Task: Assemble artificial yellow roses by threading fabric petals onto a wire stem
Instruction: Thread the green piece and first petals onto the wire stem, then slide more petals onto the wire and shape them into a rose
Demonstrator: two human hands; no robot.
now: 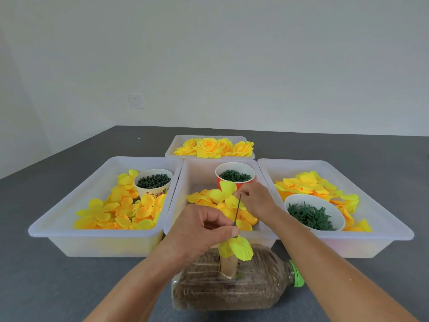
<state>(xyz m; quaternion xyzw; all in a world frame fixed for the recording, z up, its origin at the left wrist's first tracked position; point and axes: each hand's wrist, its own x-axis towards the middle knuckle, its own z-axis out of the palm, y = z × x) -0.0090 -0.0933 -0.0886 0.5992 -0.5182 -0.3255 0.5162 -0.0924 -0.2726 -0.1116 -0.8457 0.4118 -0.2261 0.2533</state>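
Left hand [204, 231] pinches the wire stem [238, 211] low, just above the threaded petals [236, 248], steadying it upright over the bottle [232, 284] at the table's near edge; right hand [255, 201] seemingly pinches a petal piece [226, 192] (grip partly hidden) at its tip.

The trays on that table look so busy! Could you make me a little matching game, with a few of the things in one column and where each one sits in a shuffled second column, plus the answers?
Things:
1. Finished yellow roses
2. Red cup of green rings
3. White bowl of green star-shaped pieces
4. Bottle with a green cap

Places:
A. In the middle tray
B. Lying on its side on the table, nearest the person
C. In the far tray
D. In the right tray

Pairs: 1-C, 2-A, 3-D, 4-B
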